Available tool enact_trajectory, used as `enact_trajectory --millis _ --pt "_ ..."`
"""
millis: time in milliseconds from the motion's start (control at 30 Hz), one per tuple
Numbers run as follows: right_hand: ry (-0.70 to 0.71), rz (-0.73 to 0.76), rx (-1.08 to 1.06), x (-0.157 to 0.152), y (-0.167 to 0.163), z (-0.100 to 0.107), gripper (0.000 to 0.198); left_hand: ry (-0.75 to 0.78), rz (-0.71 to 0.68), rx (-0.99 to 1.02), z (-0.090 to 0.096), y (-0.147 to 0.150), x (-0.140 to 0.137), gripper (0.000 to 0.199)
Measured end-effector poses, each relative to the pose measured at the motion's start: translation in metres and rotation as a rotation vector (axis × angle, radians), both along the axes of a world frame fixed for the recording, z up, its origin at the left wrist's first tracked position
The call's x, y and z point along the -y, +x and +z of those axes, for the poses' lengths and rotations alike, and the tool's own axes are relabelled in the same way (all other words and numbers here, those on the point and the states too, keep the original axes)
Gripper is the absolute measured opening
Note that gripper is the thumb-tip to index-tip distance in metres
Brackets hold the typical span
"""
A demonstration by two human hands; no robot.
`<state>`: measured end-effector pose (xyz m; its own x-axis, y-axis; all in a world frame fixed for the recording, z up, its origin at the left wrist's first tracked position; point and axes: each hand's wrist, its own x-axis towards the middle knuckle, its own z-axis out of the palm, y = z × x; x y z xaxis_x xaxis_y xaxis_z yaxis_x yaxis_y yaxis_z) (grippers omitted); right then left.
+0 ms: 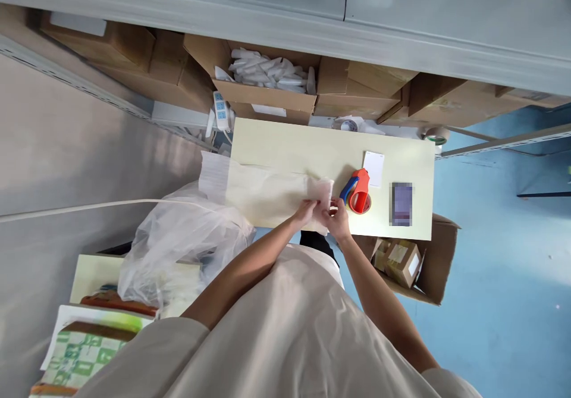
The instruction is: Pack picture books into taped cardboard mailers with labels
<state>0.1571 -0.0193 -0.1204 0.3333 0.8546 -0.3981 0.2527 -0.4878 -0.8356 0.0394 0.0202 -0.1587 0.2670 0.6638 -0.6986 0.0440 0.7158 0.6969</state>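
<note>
The white wrapping sheet [276, 190] lies lengthwise along the near side of the table [285, 139], its left end running past the table's left edge and its right end doubled over into a thick fold. Both hands of the person are on that fold, near each other: the left hand [306, 211] grips it from its left side, and the right hand [338, 222] grips it from the right, fingers bent inward. I cannot tell whether anything lies inside the fold.

Just right of the right hand sits a red tape dispenser [362, 179] with a blue handle, a roll of tape mounted on it. A white card [375, 169] lies behind the dispenser. Farther right, well apart from the hands, I note a dark rectangular item [402, 204], its surface blurred.

Beyond the far edge, an open cardboard box [267, 93] on the shelf holds a heap of white pieces [272, 71]. A power strip [220, 111] is to the left of that box; a tape roll [349, 125] lies behind the table. Clear plastic sheeting [178, 237] bunches at the table's left side. Below the right end, an open carton [439, 261] on the blue floor [504, 303] contains a smaller taped box [401, 263].
</note>
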Motion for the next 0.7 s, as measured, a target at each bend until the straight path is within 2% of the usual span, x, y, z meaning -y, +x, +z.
enact_trajectory --millis 100,167,233,300,400,467,567,633,700 --pt "0.016 0.103 -0.011 -0.009 -0.026 -0.014 0.039 -0.016 0.048 0.038 0.005 -0.026 -0.003 0.039" --pt "0.042 0.11 0.041 -0.015 -0.046 -0.025 0.039 -0.011 0.114 0.077 0.007 -0.041 -0.004 0.044" --pt "0.058 0.098 0.126 -0.02 -0.062 -0.034 0.04 0.024 0.154 0.076 0.007 -0.052 -0.005 0.045" --pt "0.058 0.111 0.181 -0.022 -0.071 -0.041 0.043 0.112 0.119 0.021 0.005 -0.058 -0.006 0.044" --pt "0.056 0.165 0.163 -0.013 -0.065 -0.045 0.04 0.316 -0.01 -0.197 0.003 -0.063 -0.008 0.041" --pt "0.071 0.123 0.188 -0.002 -0.053 -0.047 0.037 0.402 -0.071 -0.327 0.005 -0.067 -0.007 0.038" --pt "0.047 -0.037 0.231 0.012 -0.035 -0.052 0.044 0.395 -0.143 -0.37 0.009 -0.069 -0.002 0.034" --pt "-0.013 -0.088 0.147 0.014 -0.03 -0.056 0.048 0.37 -0.176 -0.389 0.011 -0.066 0.002 0.032" --pt "-0.064 -0.105 0.022 0.011 -0.027 -0.058 0.045 0.344 -0.148 -0.412 0.011 -0.061 0.006 0.031"
